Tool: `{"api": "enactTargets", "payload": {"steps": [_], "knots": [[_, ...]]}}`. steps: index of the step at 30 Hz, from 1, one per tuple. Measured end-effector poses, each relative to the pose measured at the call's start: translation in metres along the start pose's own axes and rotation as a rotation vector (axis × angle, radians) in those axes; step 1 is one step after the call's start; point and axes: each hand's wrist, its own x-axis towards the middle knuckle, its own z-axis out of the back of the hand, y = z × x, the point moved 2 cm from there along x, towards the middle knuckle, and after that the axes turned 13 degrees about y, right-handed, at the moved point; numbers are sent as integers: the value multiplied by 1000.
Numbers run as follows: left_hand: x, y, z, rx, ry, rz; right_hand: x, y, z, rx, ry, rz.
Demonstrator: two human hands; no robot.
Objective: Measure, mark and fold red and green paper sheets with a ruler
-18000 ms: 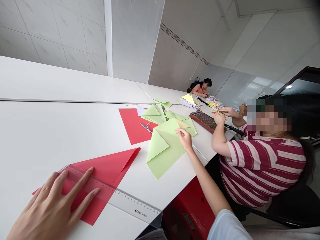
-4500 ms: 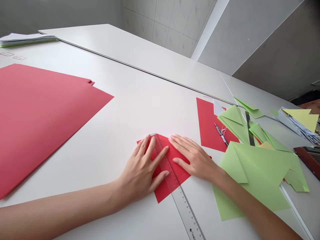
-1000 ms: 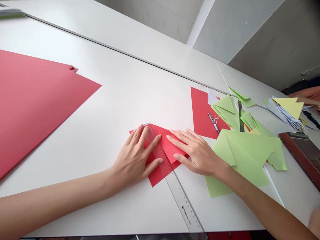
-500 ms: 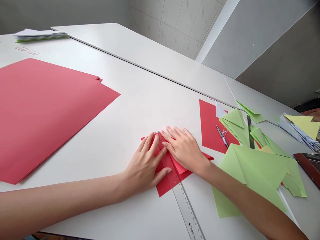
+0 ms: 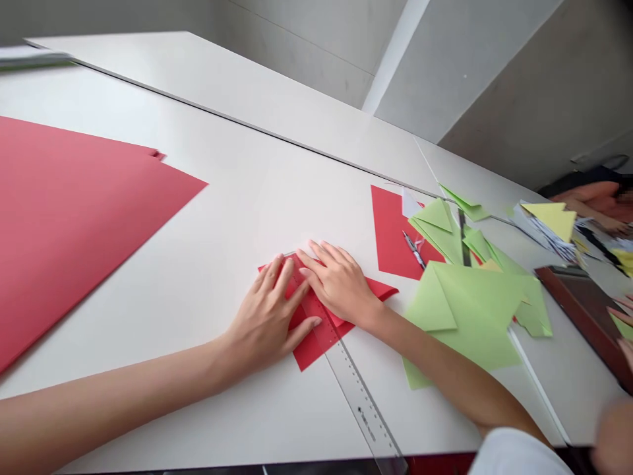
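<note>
My left hand (image 5: 270, 310) lies with fingers apart across a clear ruler (image 5: 353, 389), pressing it onto a small piece of red paper (image 5: 307, 353). The thumb stretches out over the ruler toward its right edge. Just right of it, my right hand (image 5: 341, 280) rests flat with its fingers extended along the ruler's far end, on a folded part of the same red paper. That paper's right corner sticks out from under my right wrist. The ruler's near end reaches past the table's front edge.
Large red sheets (image 5: 89, 218) lie at left, a paper stack (image 5: 34, 58) behind. Rightward are a red sheet (image 5: 386, 244), a pen (image 5: 413, 249), pale green folded papers (image 5: 479, 310), yellow paper (image 5: 554, 221) and a brown-edged dark board (image 5: 573, 316). Another person's hand (image 5: 626, 313) shows at the right edge.
The view has swung right, so the papers sit further left in it and other people show at the right. Both hands keep about the same place on the ruler and red paper.
</note>
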Motion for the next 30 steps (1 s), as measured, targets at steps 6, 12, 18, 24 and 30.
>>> {"api": "enactTargets", "payload": {"steps": [6,12,18,24,30], "knots": [[8,7,-1,118,-15,-45,7,2,0,-207,-47,-29],[9,7,4,172,-61,-77,-21,-11,0,-306,-40,-72],[12,8,3,161,-42,-61,-61,-40,-5,-360,4,-92],[12,8,3,156,-15,-42,-93,-70,-8,-293,38,-90],[12,10,1,158,-13,-47,-108,-85,-10,-237,15,-112]]}}
